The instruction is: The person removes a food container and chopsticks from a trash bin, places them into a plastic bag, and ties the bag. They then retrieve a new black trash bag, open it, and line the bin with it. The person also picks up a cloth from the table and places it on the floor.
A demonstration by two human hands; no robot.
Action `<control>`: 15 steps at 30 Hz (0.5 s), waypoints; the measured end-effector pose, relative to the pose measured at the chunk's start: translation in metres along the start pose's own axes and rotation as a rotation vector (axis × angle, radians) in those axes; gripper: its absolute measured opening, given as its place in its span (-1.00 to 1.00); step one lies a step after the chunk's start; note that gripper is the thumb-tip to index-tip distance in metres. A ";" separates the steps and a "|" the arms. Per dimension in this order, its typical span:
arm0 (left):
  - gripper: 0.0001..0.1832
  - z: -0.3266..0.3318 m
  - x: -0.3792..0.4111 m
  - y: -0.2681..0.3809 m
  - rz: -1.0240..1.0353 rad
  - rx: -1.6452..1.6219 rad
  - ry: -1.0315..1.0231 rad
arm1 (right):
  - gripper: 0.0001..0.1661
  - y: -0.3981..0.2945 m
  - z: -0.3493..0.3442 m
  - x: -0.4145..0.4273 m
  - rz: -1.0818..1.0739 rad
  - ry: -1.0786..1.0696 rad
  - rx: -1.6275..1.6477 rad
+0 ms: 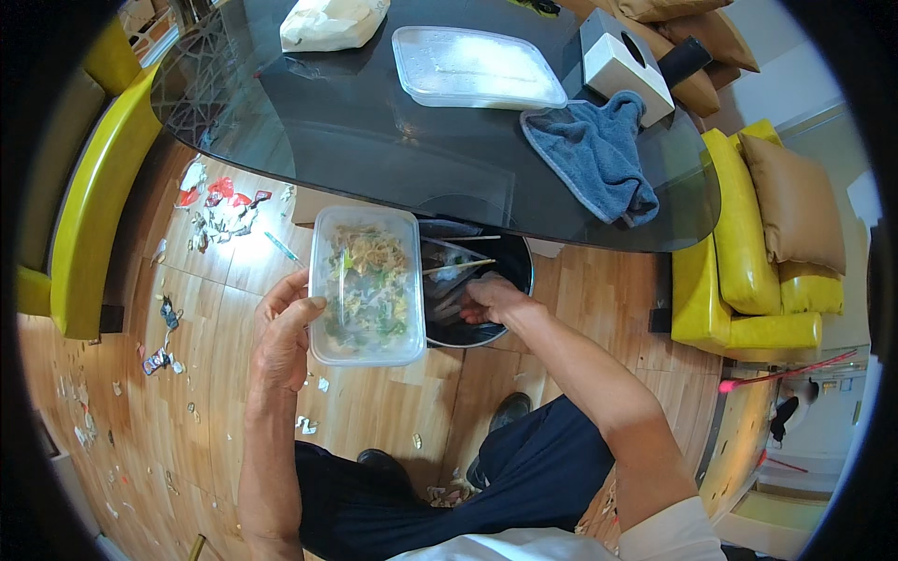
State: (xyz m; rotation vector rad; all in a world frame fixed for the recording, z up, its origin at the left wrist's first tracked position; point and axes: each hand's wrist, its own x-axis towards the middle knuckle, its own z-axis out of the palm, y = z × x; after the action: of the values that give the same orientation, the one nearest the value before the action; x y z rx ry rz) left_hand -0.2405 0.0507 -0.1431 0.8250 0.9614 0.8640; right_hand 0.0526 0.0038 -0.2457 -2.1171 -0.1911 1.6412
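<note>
My left hand (284, 329) grips the left side of a clear plastic food container (368, 287), which holds noodles and greens; whether a lid is on it, I cannot tell. Beside it, my right hand (491, 298) reaches into a round trash bin (531, 280) with a dark liner, its fingertips partly hidden against the contents. Chopsticks (463, 266) and crumpled clear plastic (445, 273) lie in the bin. On the dark glass table (393, 161) above rest a translucent plastic lid or container (477, 66) and a blue-grey cloth (596, 154).
A tissue box (628, 66) and a pale bag (333, 24) are on the table. Its curved edge overhangs the bin. Litter (228, 210) is scattered over the wooden floor at left. Yellow seats (112, 189) flank the table, with a yellow armchair (744, 280) at right.
</note>
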 end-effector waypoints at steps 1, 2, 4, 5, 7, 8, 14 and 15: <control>-0.50 0.000 0.000 0.000 0.000 0.000 0.000 | -0.93 -0.003 0.004 -0.006 0.010 0.017 -0.079; -0.50 0.000 0.000 -0.001 0.000 0.000 0.001 | -0.93 -0.003 0.007 -0.006 0.005 0.027 -0.078; -0.50 0.002 0.000 0.000 -0.013 -0.016 -0.001 | -0.91 -0.002 0.008 -0.007 -0.006 0.054 -0.073; -0.49 0.005 -0.001 0.002 -0.026 -0.030 0.000 | -0.92 -0.002 0.008 -0.007 -0.006 0.069 -0.059; -0.49 0.005 -0.001 0.003 -0.036 -0.040 -0.002 | -0.92 -0.001 0.006 -0.007 -0.007 0.094 -0.031; -0.49 0.003 0.000 0.002 -0.034 -0.038 -0.007 | -0.92 -0.003 0.003 -0.007 0.001 0.091 -0.025; -0.50 0.009 -0.001 0.005 -0.018 -0.058 0.015 | -0.86 -0.021 -0.001 -0.030 -0.059 0.070 -0.167; -0.50 0.009 -0.001 0.006 -0.014 -0.057 0.015 | -0.85 -0.026 -0.001 -0.036 -0.059 0.068 -0.215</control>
State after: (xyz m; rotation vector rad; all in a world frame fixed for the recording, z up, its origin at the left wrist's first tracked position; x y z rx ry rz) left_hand -0.2335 0.0506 -0.1346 0.7631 0.9503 0.8821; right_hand 0.0471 0.0130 -0.2022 -2.2977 -0.4212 1.5722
